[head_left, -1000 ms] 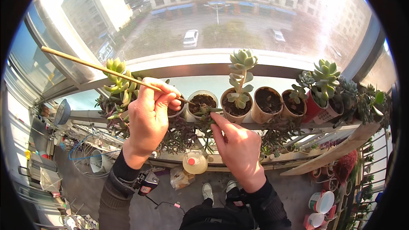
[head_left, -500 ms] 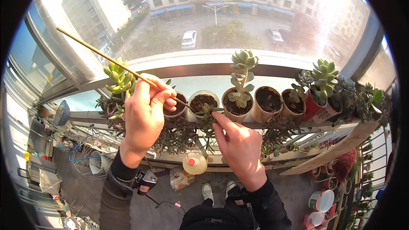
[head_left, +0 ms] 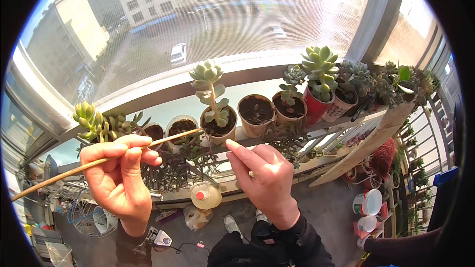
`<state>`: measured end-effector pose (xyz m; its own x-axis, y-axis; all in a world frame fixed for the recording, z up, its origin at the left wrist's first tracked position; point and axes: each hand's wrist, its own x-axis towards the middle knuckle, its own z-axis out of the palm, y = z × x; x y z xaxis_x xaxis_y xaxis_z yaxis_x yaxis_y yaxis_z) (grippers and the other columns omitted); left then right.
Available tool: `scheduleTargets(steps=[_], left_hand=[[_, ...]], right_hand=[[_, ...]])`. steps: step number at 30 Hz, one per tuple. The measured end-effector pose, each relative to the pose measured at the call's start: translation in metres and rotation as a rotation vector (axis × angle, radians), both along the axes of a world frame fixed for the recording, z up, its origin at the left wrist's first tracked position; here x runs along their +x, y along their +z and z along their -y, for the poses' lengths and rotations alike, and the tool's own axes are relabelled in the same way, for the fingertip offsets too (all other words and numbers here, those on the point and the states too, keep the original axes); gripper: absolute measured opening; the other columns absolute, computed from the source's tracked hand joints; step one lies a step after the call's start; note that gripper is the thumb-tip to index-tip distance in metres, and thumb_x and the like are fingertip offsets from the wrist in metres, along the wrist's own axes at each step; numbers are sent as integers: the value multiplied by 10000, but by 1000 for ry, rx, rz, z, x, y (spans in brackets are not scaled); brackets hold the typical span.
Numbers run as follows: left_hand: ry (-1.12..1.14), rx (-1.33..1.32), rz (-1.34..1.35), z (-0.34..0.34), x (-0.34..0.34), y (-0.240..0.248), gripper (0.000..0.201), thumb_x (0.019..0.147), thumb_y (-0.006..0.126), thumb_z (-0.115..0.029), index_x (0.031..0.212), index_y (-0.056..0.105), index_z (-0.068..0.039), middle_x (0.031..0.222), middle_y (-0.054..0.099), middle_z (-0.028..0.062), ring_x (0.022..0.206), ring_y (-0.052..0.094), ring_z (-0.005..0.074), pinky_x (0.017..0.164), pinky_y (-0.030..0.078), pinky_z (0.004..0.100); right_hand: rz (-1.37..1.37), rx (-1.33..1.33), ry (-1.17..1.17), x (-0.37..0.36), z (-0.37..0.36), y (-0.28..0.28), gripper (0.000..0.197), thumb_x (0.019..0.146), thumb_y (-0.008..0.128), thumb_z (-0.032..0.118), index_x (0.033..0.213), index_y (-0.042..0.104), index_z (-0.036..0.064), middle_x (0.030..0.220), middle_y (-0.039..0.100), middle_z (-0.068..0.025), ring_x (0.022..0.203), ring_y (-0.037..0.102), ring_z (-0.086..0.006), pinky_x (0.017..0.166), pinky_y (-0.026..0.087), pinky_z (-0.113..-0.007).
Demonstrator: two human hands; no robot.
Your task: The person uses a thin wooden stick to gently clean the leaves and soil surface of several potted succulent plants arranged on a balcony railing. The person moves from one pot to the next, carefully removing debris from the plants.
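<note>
My left hand pinches a thin wooden stick between thumb and fingers. The stick slants up to the right, its far tip close to the rim of a pot that holds a tall pale-green rosette succulent. My right hand hovers just in front of that pot, index finger stretched forward and thumb slightly apart, with nothing visible in it. Left of this pot stands a clear pot of dark soil. Trailing purple-green succulents hang below. On the right is a light brown pot of soil.
More succulents line the ledge, including one in a red pot. A wooden board slants at the right. Below stand a yellowish jug with a red cap and white buckets. A dark sleeve-like shape reaches in at lower right.
The view has turned rightward. My left hand swung the stick round, so its tip now points up-right. My right hand has left the small green sprig and come beside the tall succulent's pot.
</note>
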<state>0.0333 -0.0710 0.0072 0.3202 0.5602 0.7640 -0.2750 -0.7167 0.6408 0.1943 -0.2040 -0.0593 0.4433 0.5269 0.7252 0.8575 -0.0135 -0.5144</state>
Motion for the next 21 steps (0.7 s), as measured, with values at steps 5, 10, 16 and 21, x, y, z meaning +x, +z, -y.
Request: scheduleTargets(steps=[5,10,16,21], left_hand=[[-121,-2,57,51,66,-20,236,981,621,3,1101,419,-9,968,694,257,762,710,212,704,621,303],[-15,90,-159,80,129,-39,192,989,577,49,1096,437,-25,1043,690,228,844,720,228,789,618,335],[274,199,-219,93,184,-63,155,946,568,123,1030,489,18,1025,712,205,858,741,242,768,607,323],[307,347,-316,111,187,-69,83,998,526,80,1027,479,18,1058,702,220,900,733,245,803,602,343]], right_hand=[[-92,119,-260,73,56,-1,207,792,781,-16,983,767,61,805,649,-69,733,614,-242,651,502,-347],[-199,46,-69,137,69,-11,255,849,718,-19,1098,734,36,928,702,-143,789,676,-315,705,542,-367],[-101,-71,199,177,70,-16,256,886,718,18,1140,726,43,863,705,-157,731,673,-303,658,531,-347],[-34,-73,251,183,60,-17,221,879,729,45,1100,729,43,869,716,-152,756,695,-323,643,547,-369]])
